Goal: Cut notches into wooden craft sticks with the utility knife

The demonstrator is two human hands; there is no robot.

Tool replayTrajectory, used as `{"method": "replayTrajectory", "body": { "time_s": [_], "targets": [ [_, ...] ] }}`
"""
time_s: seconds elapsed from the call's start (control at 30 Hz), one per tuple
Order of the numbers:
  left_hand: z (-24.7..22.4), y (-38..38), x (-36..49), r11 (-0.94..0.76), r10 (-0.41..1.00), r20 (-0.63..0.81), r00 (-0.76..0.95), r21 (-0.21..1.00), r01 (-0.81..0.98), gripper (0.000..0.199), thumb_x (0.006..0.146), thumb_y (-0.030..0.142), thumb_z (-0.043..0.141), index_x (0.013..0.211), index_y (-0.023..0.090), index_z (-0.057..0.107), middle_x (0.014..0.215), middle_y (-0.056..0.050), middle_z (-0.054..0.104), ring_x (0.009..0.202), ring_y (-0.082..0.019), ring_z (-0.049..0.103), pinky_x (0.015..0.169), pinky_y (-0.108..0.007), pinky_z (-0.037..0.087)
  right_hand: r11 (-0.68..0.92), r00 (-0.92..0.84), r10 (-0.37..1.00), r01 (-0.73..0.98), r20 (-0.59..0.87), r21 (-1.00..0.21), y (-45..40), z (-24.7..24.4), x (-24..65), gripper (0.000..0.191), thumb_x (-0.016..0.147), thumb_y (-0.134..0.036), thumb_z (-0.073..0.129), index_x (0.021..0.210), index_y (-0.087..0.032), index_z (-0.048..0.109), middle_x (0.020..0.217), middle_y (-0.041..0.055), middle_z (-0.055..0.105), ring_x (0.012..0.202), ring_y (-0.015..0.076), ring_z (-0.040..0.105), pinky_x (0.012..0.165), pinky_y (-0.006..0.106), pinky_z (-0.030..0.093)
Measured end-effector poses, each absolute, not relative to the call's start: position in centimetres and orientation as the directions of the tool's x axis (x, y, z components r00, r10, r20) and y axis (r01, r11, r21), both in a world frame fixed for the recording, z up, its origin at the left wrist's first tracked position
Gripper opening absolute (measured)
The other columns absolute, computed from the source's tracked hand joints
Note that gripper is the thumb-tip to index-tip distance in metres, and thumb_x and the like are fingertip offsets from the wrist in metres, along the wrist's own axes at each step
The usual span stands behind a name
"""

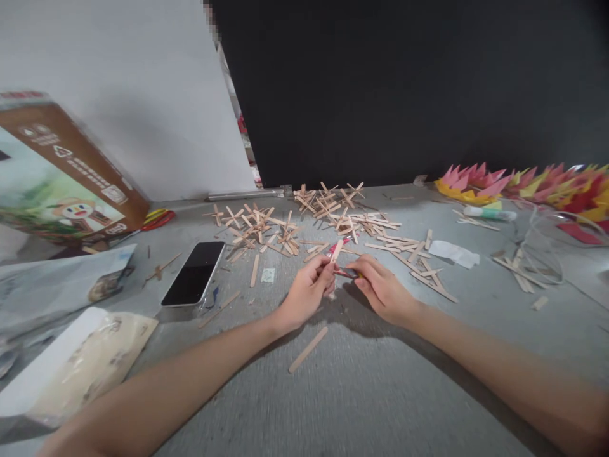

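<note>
Craft stick [337, 251] is held upright-leaning at the centre of the workspace, pinched in closed fingers of the left hand [309, 285]. A small red-and-dark tool [346, 273] is gripped by the curled right hand [384, 289] (its shape is mostly hidden), just beside the stick.

With the hands as clock centre, the far side is bounded at twelve by a dark panel [404, 89], and nearer by a pile of crossed sticks [326, 203]. Flat sticks [413, 261] are spread from one to three. Grey tabletop [361, 406] is exposed at six between the forearms, where one loose stick [308, 350] is laid. At nine, the side is limited by a phone [194, 274]; at two, by folded-paper petals [480, 183].

At ten, a brown box [95, 171] is printed with pale characters, a triangular symbol and a cartoon figure (the lettering is too small to read). A white-and-green tube [490, 213] is seen between two and three, its label illegible.
</note>
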State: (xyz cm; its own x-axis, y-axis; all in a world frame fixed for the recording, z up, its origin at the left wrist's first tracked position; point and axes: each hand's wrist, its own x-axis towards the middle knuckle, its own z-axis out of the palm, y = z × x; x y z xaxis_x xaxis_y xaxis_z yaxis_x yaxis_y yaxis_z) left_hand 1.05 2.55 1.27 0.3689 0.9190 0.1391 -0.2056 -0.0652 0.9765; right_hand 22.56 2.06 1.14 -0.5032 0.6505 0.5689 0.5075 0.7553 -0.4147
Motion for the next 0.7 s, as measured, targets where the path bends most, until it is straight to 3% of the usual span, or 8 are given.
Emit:
{"method": "replayTrajectory", "body": {
  "time_s": [0.43, 0.7],
  "targets": [
    [1.22, 2.52, 0.41, -0.087, 0.911, 0.124, 0.394, 0.99, -0.111, 0.04, 0.101, 0.057, 0.056, 0.094, 0.018, 0.062, 0.069, 0.004, 0.047, 0.064, -0.011, 0.043, 0.064, -0.021, 0.044, 0.769, -0.461, 0.635, 0.455, 0.62, -0.45, 2.83, 1.2, 22.63, 0.032, 0.107, -0.022, 0.05, 0.133, -0.026, 0.067, 0.109, 0.0109, 0.067, 0.1, 0.0255, 0.064, 0.085, 0.042, 0.057],
    [1.81, 2.53, 0.68, -0.059, 0.896, 0.139, 0.422, 0.979, -0.196, 0.048, 0.096, 0.065, 0.06, 0.086, 0.018, 0.056, 0.065, 0.006, 0.041, 0.057, -0.009, 0.034, 0.056, -0.021, 0.033, 0.775, -0.468, 0.631, 0.41, 0.618, -0.48, 2.92, 0.93, 22.69, 0.035, 0.106, -0.017, 0.052, 0.136, -0.028, 0.065, 0.111, 0.0102, 0.065, 0.099, 0.0243, 0.063, 0.084, 0.041, 0.057]
  ]
}}
